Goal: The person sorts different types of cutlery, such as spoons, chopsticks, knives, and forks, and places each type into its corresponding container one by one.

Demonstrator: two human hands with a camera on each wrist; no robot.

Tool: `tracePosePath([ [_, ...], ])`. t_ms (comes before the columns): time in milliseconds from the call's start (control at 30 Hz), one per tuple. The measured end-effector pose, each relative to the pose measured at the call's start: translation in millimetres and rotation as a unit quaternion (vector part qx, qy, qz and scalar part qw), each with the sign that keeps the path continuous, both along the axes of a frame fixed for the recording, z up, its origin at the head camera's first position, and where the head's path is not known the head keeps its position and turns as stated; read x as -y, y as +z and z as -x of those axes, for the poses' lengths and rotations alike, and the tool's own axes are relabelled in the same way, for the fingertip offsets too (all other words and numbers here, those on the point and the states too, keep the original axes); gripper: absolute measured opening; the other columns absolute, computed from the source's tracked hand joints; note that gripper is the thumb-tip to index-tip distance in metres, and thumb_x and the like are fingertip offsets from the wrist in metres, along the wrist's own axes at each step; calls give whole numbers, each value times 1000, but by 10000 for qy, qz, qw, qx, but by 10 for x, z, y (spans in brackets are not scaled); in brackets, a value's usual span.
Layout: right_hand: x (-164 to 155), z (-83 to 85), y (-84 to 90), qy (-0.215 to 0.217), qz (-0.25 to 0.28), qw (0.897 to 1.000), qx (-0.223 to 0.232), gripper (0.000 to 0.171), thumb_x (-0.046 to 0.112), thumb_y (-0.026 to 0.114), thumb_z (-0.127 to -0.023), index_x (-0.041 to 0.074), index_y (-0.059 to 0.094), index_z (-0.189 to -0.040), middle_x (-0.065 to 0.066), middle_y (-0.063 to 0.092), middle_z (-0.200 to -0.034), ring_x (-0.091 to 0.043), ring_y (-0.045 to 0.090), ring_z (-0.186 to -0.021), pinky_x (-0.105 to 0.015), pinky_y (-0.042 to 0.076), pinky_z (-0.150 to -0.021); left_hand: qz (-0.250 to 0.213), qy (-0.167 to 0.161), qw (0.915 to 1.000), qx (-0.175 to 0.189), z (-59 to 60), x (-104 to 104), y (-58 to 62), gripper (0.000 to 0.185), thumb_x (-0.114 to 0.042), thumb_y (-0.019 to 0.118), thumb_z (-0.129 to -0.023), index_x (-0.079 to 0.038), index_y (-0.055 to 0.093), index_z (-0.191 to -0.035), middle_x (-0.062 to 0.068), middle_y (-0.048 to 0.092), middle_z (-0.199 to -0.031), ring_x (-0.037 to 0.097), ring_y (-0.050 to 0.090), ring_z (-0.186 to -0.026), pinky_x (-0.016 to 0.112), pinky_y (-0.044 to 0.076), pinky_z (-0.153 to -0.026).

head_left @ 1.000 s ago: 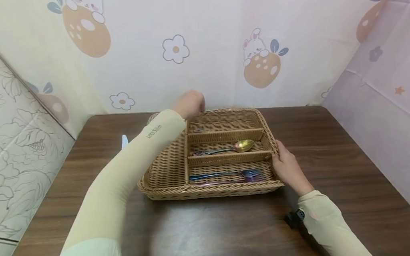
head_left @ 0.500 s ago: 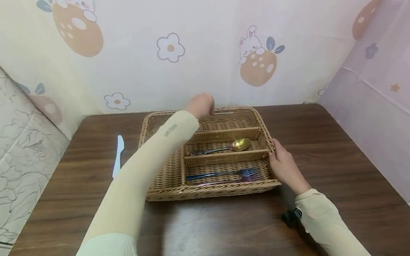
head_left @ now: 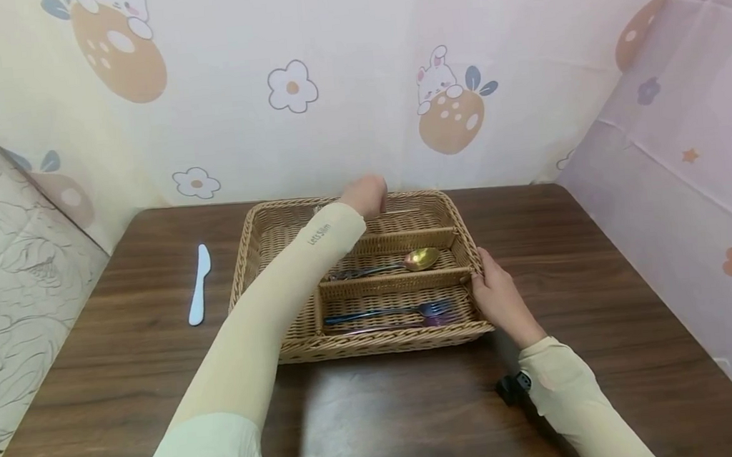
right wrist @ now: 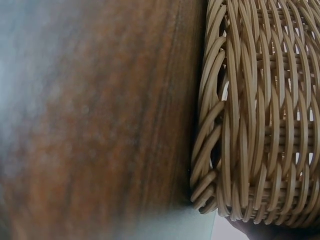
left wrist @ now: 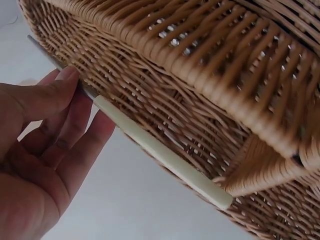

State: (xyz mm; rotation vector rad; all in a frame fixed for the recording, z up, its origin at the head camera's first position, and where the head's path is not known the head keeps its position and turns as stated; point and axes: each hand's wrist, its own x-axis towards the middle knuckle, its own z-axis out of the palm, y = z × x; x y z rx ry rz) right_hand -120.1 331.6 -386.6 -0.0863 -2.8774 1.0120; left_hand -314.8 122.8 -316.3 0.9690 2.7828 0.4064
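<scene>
A wicker cutlery basket (head_left: 388, 340) with several compartments sits on the table. My left hand (head_left: 366, 194) is over its rear compartment. In the left wrist view, the thumb and fingers pinch the metal part of a cream-handled piece of cutlery (left wrist: 162, 152), held along the basket's rim; its end is too edge-on to tell the kind. My right hand (head_left: 500, 297) grips the basket's right end. A gold-bowled spoon (head_left: 421, 258) lies in the middle compartment. In the front one are a blue fork (head_left: 433, 309) and a purple fork (head_left: 439, 320).
A pale blue knife (head_left: 199, 285) lies on the dark wooden table (head_left: 137, 354), left of the basket. Behind the table hangs a patterned cloth (head_left: 357, 114). My left sleeve covers part of the basket's left compartment. A small black device (head_left: 514, 387) is at my right wrist.
My left hand has moved right along the back of the basket and a little lower, with the cutlery in it. The whole pale blue knife now shows. My right hand keeps its grip.
</scene>
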Motion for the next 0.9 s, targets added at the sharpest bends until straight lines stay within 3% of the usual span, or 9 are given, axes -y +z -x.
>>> tracePosePath([
  [67, -1, 0, -4, -5, 8, 10000, 87, 55, 6, 33, -99, -8, 11, -148, -36, 23, -146, -48, 28, -132, -58, 28, -103, 68, 21, 10000, 20, 6, -40, -41, 19, 3, 56, -90, -6, 72, -86, 2, 67, -91, 14, 57, -78, 28, 49, -71],
  [167, 2, 8, -3, 7, 56, 9999, 121, 55, 7, 32, -100, -7, 9, -148, -35, 22, -147, -47, 28, -132, -59, 28, -103, 64, 44, 10000, -17, 27, -99, -90, 26, 1, 54, -92, -10, 59, -68, 1, 56, -73, 14, 42, -65, 27, 40, -60],
  [300, 7, 18, -13, 6, 74, 10000, 62, 55, 7, 33, -100, -6, 11, -149, -34, 24, -146, -47, 30, -132, -58, 29, -103, 28, 70, 9999, -67, 78, -161, -170, 33, 5, 54, -87, -12, 46, -61, -1, 39, -63, 12, 31, -59, 25, 33, -56],
  [433, 4, 28, -42, 5, 78, 10000, -47, 54, 6, 34, -99, -6, 14, -148, -34, 29, -144, -46, 34, -129, -58, 32, -101, 261, -3, 9996, -113, 117, -191, -277, 35, 8, 49, -85, -12, 39, -59, 1, 32, -58, 14, 25, -55, 25, 27, -52],
  [533, -2, 33, -59, 10, 111, 9999, -123, 53, 5, 34, -99, -7, 16, -147, -34, 31, -143, -46, 36, -128, -58, 33, -101, 470, -69, 9988, -139, 144, -203, -346, 35, 5, 48, -90, -11, 42, -60, 2, 41, -60, 16, 31, -56, 26, 31, -53],
  [700, -20, 37, -82, 1, 92, 9998, -198, 53, 3, 34, -98, -7, 18, -147, -34, 32, -143, -45, 36, -129, -57, 32, -101, 594, -44, 9982, -66, 175, -225, -430, 30, 3, 49, -93, -9, 53, -66, 6, 60, -78, 16, 42, -63, 27, 39, -58],
  [900, -44, 43, -105, 0, 59, 9997, -228, 53, 3, 35, -98, -7, 18, -147, -34, 32, -143, -46, 35, -129, -57, 31, -102, 816, -98, 9966, 65, 173, -260, -474, 23, 0, 52, -93, -7, 60, -73, 9, 65, -89, 17, 44, -67, 28, 39, -61],
])
